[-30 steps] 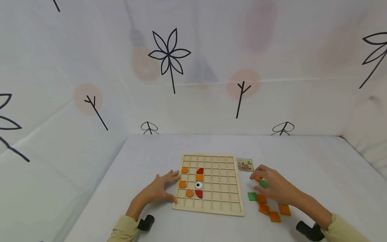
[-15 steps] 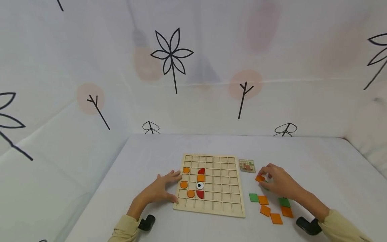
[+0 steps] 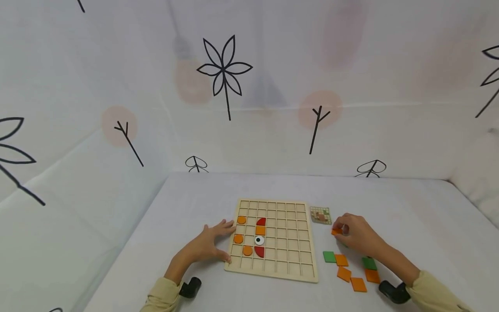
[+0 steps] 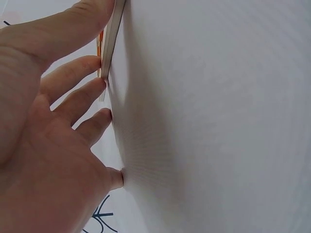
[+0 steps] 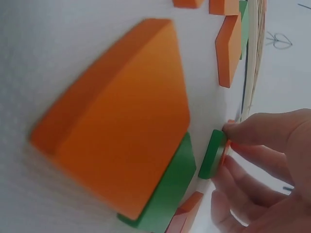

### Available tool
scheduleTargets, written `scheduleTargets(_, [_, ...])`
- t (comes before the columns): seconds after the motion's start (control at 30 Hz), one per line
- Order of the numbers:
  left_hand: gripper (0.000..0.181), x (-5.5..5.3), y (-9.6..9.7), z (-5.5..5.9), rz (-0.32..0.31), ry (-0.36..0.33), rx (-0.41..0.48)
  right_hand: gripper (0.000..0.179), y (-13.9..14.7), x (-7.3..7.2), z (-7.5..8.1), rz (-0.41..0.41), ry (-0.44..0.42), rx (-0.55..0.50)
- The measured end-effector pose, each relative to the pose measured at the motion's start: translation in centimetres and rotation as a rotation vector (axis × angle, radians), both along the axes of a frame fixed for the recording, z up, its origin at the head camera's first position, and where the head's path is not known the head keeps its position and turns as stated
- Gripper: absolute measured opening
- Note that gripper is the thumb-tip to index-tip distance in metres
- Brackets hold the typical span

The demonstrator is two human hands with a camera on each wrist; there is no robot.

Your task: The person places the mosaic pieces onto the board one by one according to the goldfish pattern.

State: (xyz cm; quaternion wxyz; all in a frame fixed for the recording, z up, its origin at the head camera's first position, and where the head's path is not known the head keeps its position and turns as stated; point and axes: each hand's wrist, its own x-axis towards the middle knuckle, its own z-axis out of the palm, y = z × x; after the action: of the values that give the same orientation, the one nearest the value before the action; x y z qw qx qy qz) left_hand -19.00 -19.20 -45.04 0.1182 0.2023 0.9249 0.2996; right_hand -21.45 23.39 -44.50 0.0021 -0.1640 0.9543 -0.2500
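Observation:
My left hand [image 3: 203, 246] lies spread at the left edge of a wooden grid board [image 3: 290, 242], its fingers and thumb touching the edge. In the left wrist view the straight fingers meet the board's side. My right hand [image 3: 358, 234] is right of the board and pinches an orange square tile [image 3: 336, 232] between thumb and fingers. A green tile [image 5: 212, 154] stands out just before those fingertips in the right wrist view, partly covering the orange one. On the board are orange discs [image 3: 247, 250], red quarter-circles [image 3: 261, 222], an orange square [image 3: 260, 230] and an eye disc [image 3: 259, 240].
Several loose tiles lie right of the board: a green tile [image 3: 329, 257], an orange tile [image 3: 341, 260], another orange tile [image 3: 358, 284] and a further green tile [image 3: 369, 262]. A small pattern card [image 3: 321, 215] lies by the board's upper right corner. A patterned cloth wall [image 3: 269, 130] rises behind.
My right hand has closed thumb and fingers on an orange tile and drawn slightly back from the board, uncovering a green tile near the wrist. The left hand stays at the board's edge.

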Motion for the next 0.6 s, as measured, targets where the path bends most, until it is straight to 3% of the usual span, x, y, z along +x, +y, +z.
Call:
scheduleTargets(0.37, [0.086,0.0,0.1,0.1,-0.013,0.001,0.003,0.013,-0.4,0.2,0.5,0.081,0.053,-0.055])
scheduleTargets(0.6, [0.087,0.1,0.1,0.3,-0.001,-0.008,0.004,0.015,-1.4,0.5,0.7,0.157,0.034,-0.102])
